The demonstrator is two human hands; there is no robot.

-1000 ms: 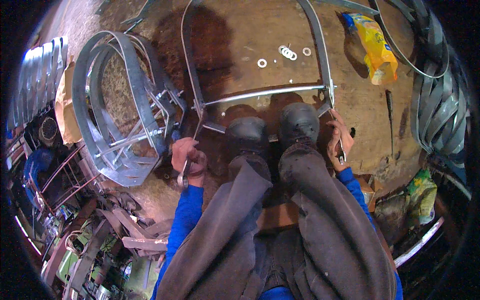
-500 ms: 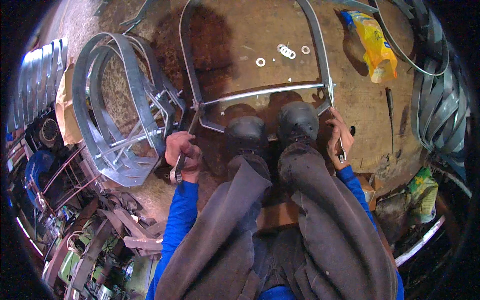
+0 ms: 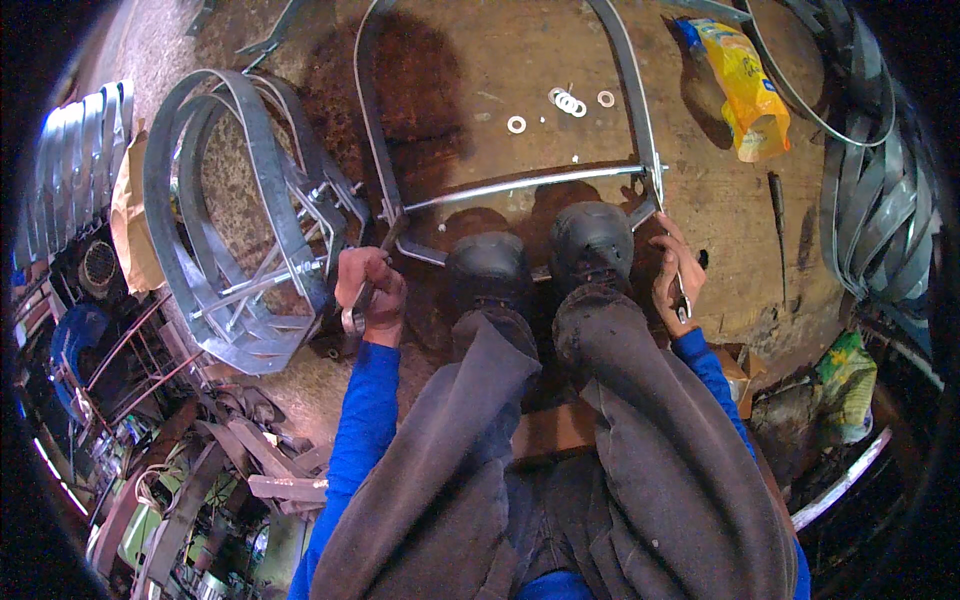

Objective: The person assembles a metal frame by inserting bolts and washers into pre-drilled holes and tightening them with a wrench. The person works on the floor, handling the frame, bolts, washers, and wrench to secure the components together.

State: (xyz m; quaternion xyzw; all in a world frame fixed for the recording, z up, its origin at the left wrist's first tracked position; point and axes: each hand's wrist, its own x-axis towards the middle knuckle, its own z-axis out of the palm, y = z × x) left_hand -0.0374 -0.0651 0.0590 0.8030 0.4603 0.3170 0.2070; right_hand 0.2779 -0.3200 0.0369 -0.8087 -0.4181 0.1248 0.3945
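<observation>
A bent flat-metal frame (image 3: 628, 80) lies in front of me, crossed by a threaded rod (image 3: 520, 182). My left hand (image 3: 372, 285) is closed round a wrench (image 3: 353, 319), whose far end reaches the rod's left end at the frame. In my right hand (image 3: 676, 270) lies another wrench (image 3: 683, 305); its far end is at the rod's right end, and the fingers lie along it. Whether either jaw sits on a nut is too small to tell. My dark shoes (image 3: 592, 243) stand by the frame's near edge.
Several similar frames (image 3: 160, 170) stand together at left, beside brown paper (image 3: 128, 210). White washers (image 3: 567, 102) lie inside the frame. A yellow bag (image 3: 750, 95), a thin dark tool (image 3: 780, 240) and bent metal strips (image 3: 870, 200) are at right. Scrap and machinery (image 3: 190, 480) fill the lower left.
My left hand has risen slightly with its wrench, and the wrench's near end has shifted up. My right hand keeps nearly the same place. The whole view has shifted a little.
</observation>
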